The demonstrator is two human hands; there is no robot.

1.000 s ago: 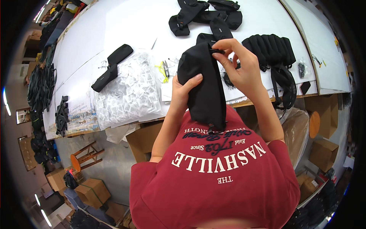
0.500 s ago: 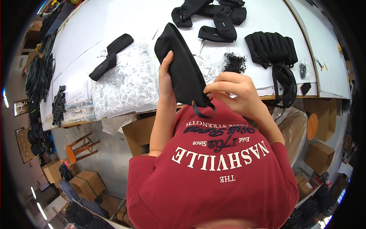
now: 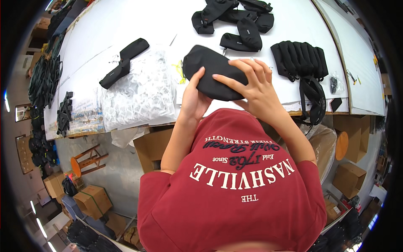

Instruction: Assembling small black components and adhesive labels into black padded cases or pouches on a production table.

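A plain black fabric pouch [image 3: 214,71] is held up in front of me, over the near edge of the table. My left hand [image 3: 195,98] grips its lower left side, with the thumb on the near face. From the right, my right hand [image 3: 260,86] holds its other end, fingers laid over the face and top edge. The pouch lies nearly crosswise and hides part of the tabletop. Just left of it, a clear bag of white tags [image 3: 138,88] rests on the table, with a bit of yellow cord [image 3: 179,71] close to the pouch.
Black pouches [image 3: 249,33] are heaped at the far side. On the right sit a row of pouches [image 3: 298,59], hanging black straps [image 3: 312,98], a small clear bag [image 3: 335,83] and a phone [image 3: 336,104]. Two pouches [image 3: 115,74] lie left. Below stand a wooden stool [image 3: 88,160] and cardboard boxes [image 3: 92,201].
The pouch has turned from upright to nearly crosswise, its loop end no longer showing. My right hand has moved from pinching its lower corner to spreading over its right side.
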